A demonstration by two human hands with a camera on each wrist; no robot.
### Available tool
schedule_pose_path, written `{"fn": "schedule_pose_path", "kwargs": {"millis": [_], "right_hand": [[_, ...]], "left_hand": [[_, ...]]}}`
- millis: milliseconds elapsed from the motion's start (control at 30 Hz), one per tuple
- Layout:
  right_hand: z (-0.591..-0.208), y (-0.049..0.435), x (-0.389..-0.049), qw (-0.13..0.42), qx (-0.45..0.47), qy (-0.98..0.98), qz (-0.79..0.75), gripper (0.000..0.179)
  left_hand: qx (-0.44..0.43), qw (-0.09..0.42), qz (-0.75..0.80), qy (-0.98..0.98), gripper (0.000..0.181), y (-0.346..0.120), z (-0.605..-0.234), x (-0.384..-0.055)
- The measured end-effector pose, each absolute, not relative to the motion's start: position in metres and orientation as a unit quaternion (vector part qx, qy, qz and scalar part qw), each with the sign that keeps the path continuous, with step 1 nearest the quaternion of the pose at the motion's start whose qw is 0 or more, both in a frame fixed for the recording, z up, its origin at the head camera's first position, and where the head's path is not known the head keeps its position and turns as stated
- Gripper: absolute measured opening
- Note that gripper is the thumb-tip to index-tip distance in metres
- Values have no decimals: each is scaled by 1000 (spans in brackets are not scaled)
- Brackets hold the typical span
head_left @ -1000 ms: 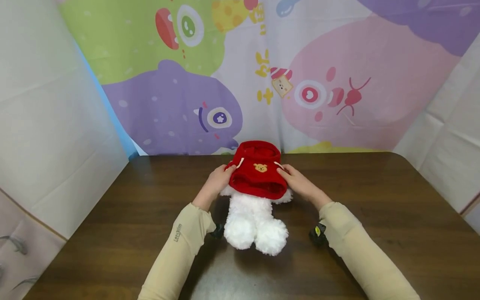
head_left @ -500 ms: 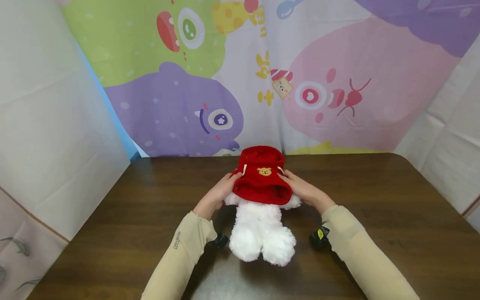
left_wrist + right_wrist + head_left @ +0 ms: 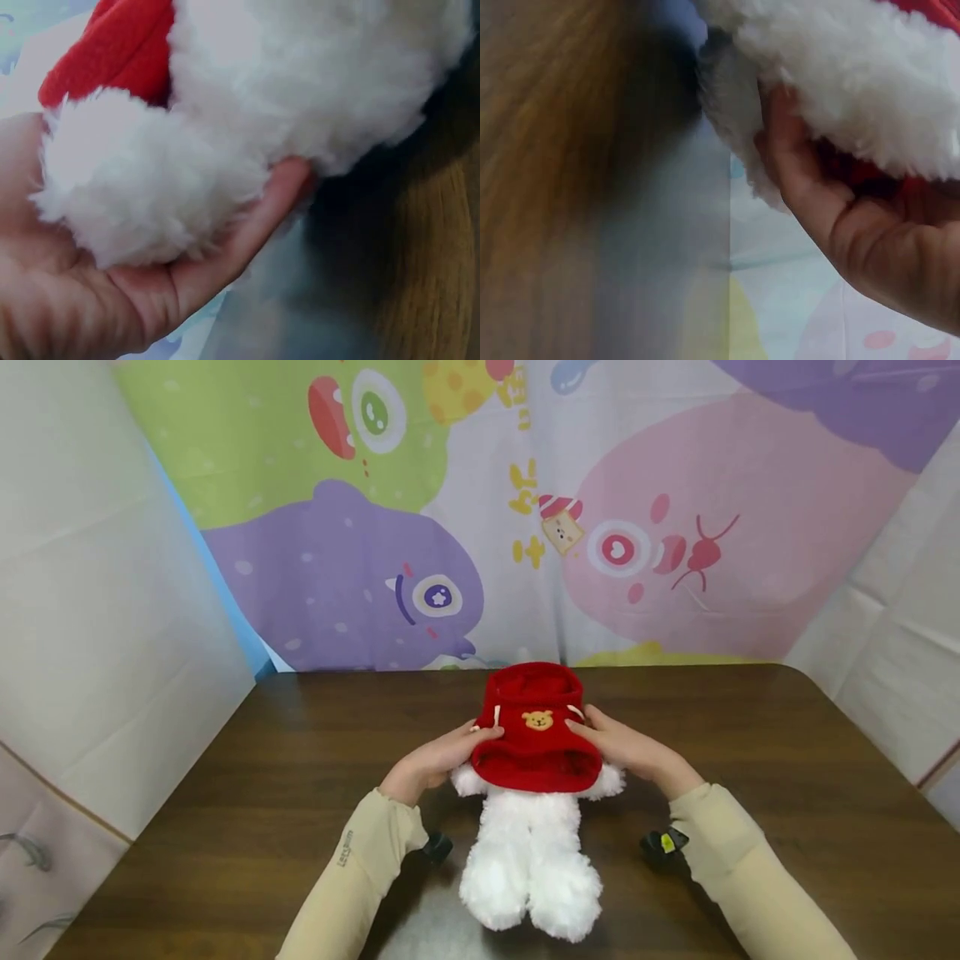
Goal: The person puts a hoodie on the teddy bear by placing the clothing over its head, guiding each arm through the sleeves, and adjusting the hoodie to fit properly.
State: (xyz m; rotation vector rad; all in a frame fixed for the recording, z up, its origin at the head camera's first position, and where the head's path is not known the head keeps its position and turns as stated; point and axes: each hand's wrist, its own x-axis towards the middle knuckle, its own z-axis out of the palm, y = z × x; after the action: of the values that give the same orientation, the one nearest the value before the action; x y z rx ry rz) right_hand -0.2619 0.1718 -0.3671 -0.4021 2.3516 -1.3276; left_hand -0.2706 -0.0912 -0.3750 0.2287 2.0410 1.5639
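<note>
A white fluffy plush toy [image 3: 529,827] is held over the table, its legs toward me. Across its upper body lies a small red hoodie [image 3: 538,747] with a bear patch and white cords; the toy's head is hidden. My left hand [image 3: 435,762] grips one side, thumb on the red cloth. In the left wrist view its fingers reach around a fluffy arm [image 3: 142,180] to the body's underside. The other side is gripped by my right hand [image 3: 633,750], thumb on the hoodie. The right wrist view shows its fingers [image 3: 810,180] curled behind the white fur.
The dark brown wooden table [image 3: 337,718] spreads around the toy. A printed cartoon curtain [image 3: 360,577] hangs along its back edge. White panels [image 3: 112,568] stand at the sides. Black wrist devices [image 3: 437,847] sit under both forearms.
Both hands have drawn the plush toy and hoodie nearer to me and slightly right. The grip on both sides looks the same.
</note>
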Motion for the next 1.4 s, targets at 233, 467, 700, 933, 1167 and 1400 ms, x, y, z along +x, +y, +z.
{"fn": "schedule_pose_path", "kwargs": {"millis": [233,467,700,933,1167,1400], "right_hand": [[-367,173,-261,196,-151,841,-481,81],[-369,178,-262,176,-145,823,-520,44],[-366,181,-262,178,-111,812,-545,45],[-359,189,-264,164,-85,815,-549,48],[-358,199,-263,161,-112,792,-577,51],[-362,200,-264,158,-121,794,-575,43]], "left_hand": [[94,285,581,757,69,-96,-375,-269],[109,241,544,796,47,-108,-374,-273],[138,220,569,780,30,-116,-372,-277],[117,211,605,758,18,-123,-367,-279],[104,180,635,744,18,-131,-365,-281],[108,173,603,771,15,-135,-368,-282]]}}
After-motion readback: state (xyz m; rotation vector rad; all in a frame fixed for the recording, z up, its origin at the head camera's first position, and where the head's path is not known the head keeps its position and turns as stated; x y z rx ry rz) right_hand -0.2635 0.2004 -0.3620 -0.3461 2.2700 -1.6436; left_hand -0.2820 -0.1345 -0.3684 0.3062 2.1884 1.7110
